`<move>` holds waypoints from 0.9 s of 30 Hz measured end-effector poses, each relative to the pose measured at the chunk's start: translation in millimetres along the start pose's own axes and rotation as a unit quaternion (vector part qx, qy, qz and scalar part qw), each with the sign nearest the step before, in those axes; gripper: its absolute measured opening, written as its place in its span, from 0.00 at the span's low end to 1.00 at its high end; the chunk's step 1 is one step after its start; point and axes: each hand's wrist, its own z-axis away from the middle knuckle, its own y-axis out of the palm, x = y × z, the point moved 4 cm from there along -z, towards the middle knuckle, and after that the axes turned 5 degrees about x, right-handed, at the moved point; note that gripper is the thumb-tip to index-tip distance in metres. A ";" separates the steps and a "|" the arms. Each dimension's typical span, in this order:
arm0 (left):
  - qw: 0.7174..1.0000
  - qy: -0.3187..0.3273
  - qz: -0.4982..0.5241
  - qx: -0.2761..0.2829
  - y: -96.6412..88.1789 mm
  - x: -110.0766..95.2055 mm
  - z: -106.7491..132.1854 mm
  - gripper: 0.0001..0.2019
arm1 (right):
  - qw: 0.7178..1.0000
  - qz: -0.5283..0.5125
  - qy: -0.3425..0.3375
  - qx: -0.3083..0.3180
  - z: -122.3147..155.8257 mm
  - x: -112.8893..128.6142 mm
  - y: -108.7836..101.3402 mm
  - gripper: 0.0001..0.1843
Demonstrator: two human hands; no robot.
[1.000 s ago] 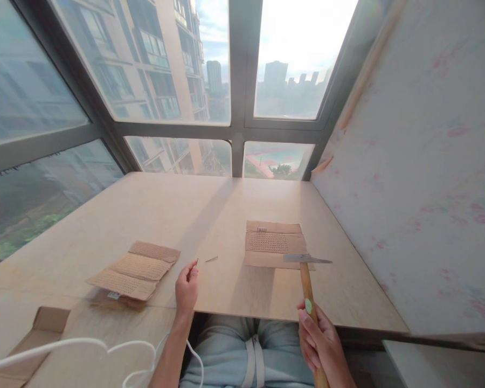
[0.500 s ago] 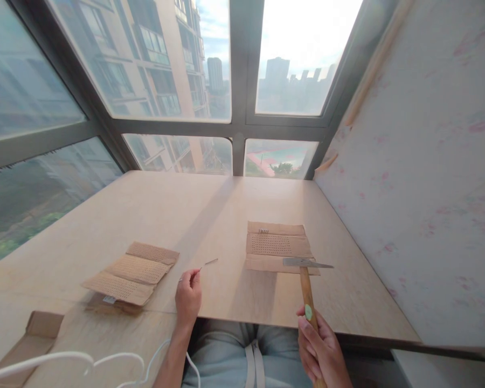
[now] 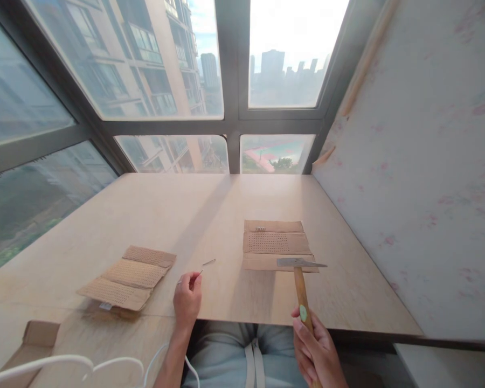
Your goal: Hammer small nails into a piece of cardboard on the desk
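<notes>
My right hand [image 3: 317, 345] is wrapped around the wooden handle of a hammer [image 3: 301, 285]. Its narrow metal head overlaps, in view, the near edge of a flattened cardboard piece [image 3: 269, 242] with rows of small holes. My left hand [image 3: 187, 299] is closed in a pinch at the table's near side. A thin nail [image 3: 201, 272] pokes out of its fingertips, mostly covered by them. Just beyond lies a short dark nail-like sliver [image 3: 209, 262]; I cannot tell whether it is a second nail or a shadow. Left of this hand rests another folded, hole-punched cardboard piece [image 3: 129, 277].
A pale wooden tabletop [image 3: 178, 210] reaches back to framed windows. At the lower left are an open cardboard box [image 3: 40, 334] and a looping white cable [image 3: 117, 362]. A wall with floral paper [image 3: 424, 188] bounds the right side.
The view has shifted slightly. My right hand and the hammer sit a little further left and lower in view. Both hands keep their grip.
</notes>
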 end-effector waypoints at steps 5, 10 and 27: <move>1.000 0.007 -0.009 -0.002 0.7 0.5 -0.6 0.17 | 1.000 -0.009 0.003 0.000 1.0 -1.8 -0.3 0.28; 1.000 0.013 -0.011 0.000 1.7 3.2 -1.1 0.19 | 1.000 -0.008 0.005 0.009 0.8 -3.8 -1.6 0.27; 1.000 0.021 -0.012 -0.006 0.3 1.1 -4.8 0.17 | 1.000 0.015 0.001 0.022 9.9 1.1 7.9 0.28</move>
